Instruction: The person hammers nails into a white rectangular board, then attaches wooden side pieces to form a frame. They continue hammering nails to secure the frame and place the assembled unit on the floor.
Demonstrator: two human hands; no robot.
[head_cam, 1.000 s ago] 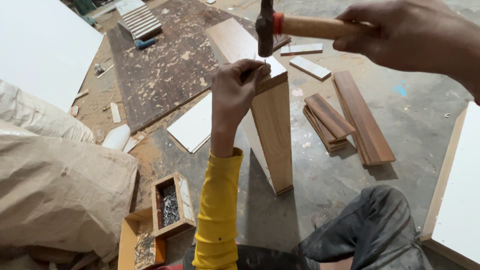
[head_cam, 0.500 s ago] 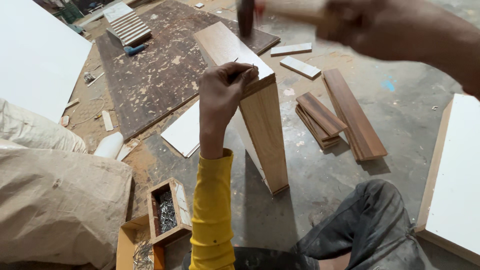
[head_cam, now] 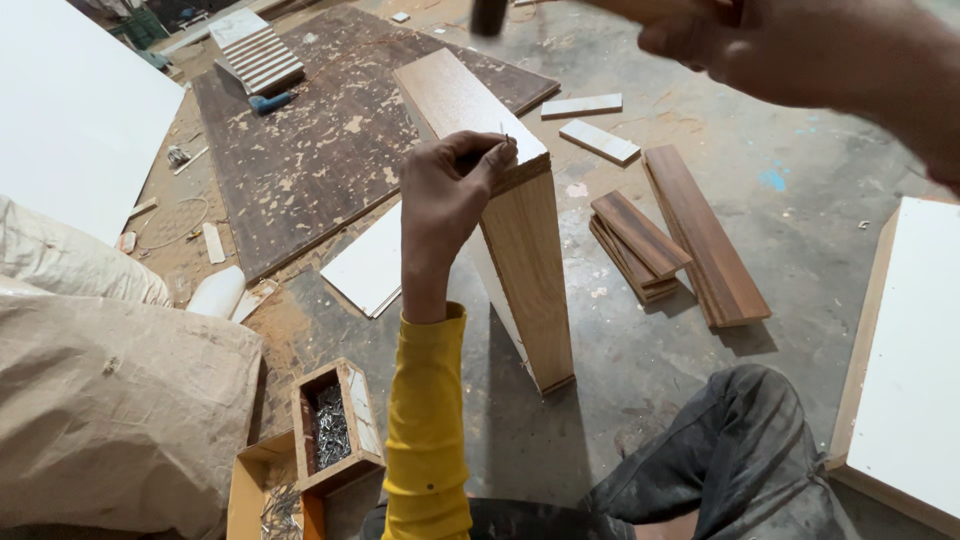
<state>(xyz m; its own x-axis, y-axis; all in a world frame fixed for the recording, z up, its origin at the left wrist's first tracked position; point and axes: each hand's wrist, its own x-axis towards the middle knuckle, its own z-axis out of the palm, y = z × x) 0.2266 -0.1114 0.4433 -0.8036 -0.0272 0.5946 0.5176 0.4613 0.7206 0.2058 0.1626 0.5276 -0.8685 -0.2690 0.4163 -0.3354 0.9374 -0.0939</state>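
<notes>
My left hand [head_cam: 445,195] is closed in a pinch on a small nail [head_cam: 505,134], thumb and fingertips holding it upright on the top edge of the wooden board assembly [head_cam: 520,270]. That piece stands on the floor [head_cam: 800,150] just right of my left wrist, a flat panel lying across its top and running away from the hand.

My right hand [head_cam: 790,50] is up above and to the right of the left one, blurred, wrapped around a wooden hammer handle. The dark hammer head [head_cam: 488,15] sits at the top edge of view, well above the nail and apart from it.

To the right of the left hand, several short brown planks [head_cam: 680,240] lie stacked and side by side on the floor, with two pale strips [head_cam: 590,120] beyond them. Below my left forearm, near the yellow sleeve [head_cam: 428,420], an open wooden box [head_cam: 335,425] holds loose nails. Behind the left hand lies a large dark scuffed panel [head_cam: 330,150]. A white board [head_cam: 910,350] leans at the far right, and a tan sack [head_cam: 110,400] fills the lower left.
</notes>
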